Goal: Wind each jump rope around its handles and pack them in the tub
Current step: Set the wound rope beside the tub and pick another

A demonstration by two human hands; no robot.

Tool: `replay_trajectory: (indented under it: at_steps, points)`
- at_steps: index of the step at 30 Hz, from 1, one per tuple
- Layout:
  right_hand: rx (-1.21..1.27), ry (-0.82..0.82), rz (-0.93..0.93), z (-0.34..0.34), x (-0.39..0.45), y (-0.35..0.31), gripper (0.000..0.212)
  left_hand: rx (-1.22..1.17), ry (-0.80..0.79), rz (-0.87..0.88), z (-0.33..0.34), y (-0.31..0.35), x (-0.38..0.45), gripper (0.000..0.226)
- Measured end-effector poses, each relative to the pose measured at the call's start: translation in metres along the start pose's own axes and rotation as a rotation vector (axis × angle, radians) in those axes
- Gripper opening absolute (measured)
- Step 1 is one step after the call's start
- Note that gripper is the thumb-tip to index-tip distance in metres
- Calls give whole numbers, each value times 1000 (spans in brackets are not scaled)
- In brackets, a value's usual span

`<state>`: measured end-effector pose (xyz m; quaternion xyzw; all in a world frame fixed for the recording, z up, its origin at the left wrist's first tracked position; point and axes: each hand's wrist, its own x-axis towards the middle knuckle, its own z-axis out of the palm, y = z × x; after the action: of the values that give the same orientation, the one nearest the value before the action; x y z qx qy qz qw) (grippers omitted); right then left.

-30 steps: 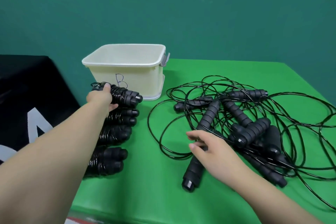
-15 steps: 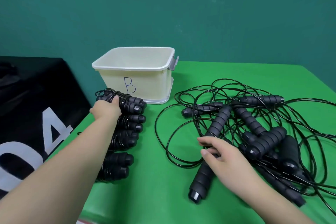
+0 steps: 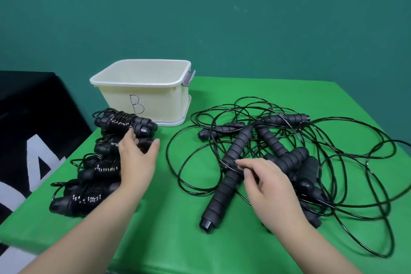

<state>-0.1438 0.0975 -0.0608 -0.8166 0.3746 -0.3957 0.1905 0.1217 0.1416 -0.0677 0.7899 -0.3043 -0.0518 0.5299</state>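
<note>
Green table (image 3: 178, 240) holds the empty tub (image 3: 142, 98) at back, four wound ropes (image 3: 100, 162) left, tangled ropes (image 3: 289, 155) right. Left hand (image 3: 136, 160) hovers over the bundles, fingers spread, holding nothing. Right hand (image 3: 269, 187) hangs loosely curled, empty, over a handle (image 3: 224, 184); best to grab it firmly and pull one rope free before winding.

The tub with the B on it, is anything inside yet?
The tub shows only bare pale inner walls near its rim; no rope pokes out. Its floor is hidden behind the front wall. The wound ropes lie outside, in front of it.
</note>
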Motion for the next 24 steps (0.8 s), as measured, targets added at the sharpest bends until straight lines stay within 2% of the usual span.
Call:
replay_trajectory:
  at_steps: [3,5,9,13,15,20,24]
  points:
    - [-167,173,-104,-7,-3,10,24,-128,-90,16,21,11,-32,84]
    - [-295,210,-54,-8,-7,16,26,-149,-205,8,38,19,-55,90]
    - [-526,34,128,-7,-18,34,54,-145,-407,48,66,30,-91,98]
    - [-589,-71,229,-12,-28,49,52,-31,-561,193,77,38,-104,87]
    - [-551,-88,239,-13,-31,51,53,-1,-623,201,80,43,-103,79]
    - [-585,-55,209,-12,-34,53,58,170,-630,167,95,54,-90,59]
    - [-593,-32,207,-10,-35,55,57,346,-558,262,95,59,-82,43]
